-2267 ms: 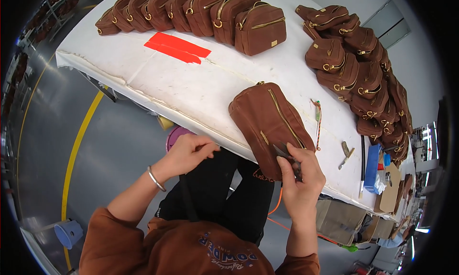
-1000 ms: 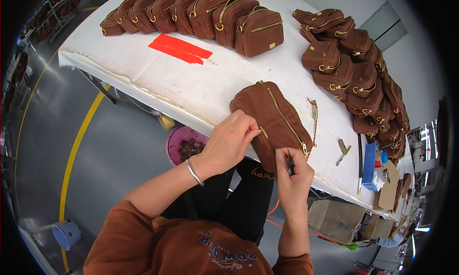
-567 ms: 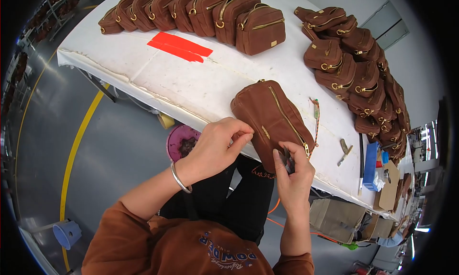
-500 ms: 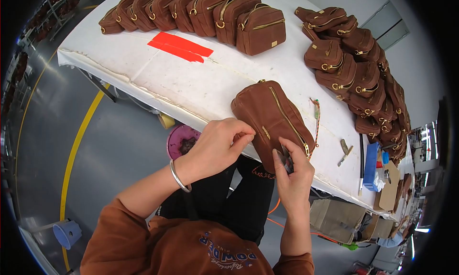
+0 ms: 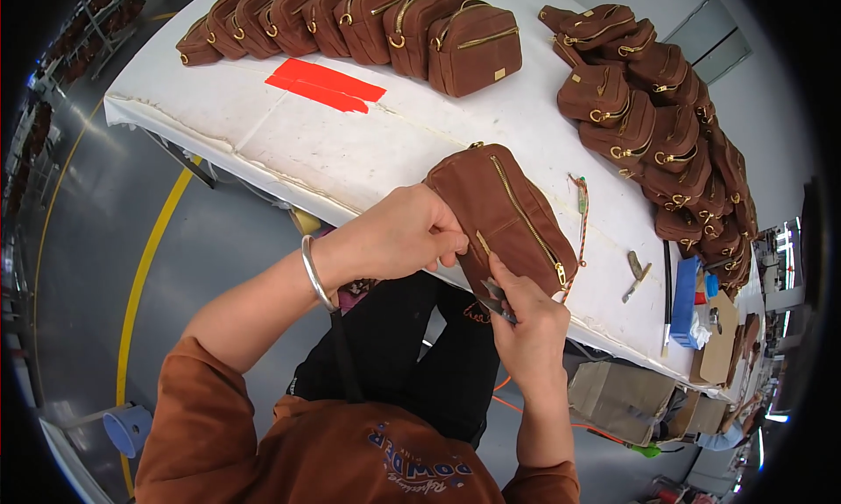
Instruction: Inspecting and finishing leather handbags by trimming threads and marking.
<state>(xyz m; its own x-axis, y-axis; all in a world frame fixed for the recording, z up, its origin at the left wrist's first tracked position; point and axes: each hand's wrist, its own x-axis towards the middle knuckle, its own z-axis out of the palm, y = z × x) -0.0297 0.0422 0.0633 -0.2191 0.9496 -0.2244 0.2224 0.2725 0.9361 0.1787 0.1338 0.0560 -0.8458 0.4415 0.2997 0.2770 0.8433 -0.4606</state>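
Note:
A brown handbag (image 5: 499, 197) with a gold zipper lies tilted at the near edge of the white-covered table. My left hand (image 5: 407, 232) is against its left side, fingers curled in a pinch; whatever lies between the fingertips is too small or hidden. In my right hand (image 5: 533, 320) is a small pair of metal thread snips (image 5: 498, 299), held low on the bag's near end. The fingertips of that hand touch the bag beside a small gold metal strip (image 5: 484, 242).
Brown bags (image 5: 473, 53) stand in a row along the far side, and more bags (image 5: 648, 127) are piled at right. Red strips (image 5: 324, 84), a beaded cord (image 5: 583, 208), a small knife-like tool (image 5: 637, 276) and a blue box (image 5: 686, 303) are on the table (image 5: 368, 145).
My left hand has moved up and right, closer against the bag's side. The right hand has shifted slightly left and down, and more of the snips shows.

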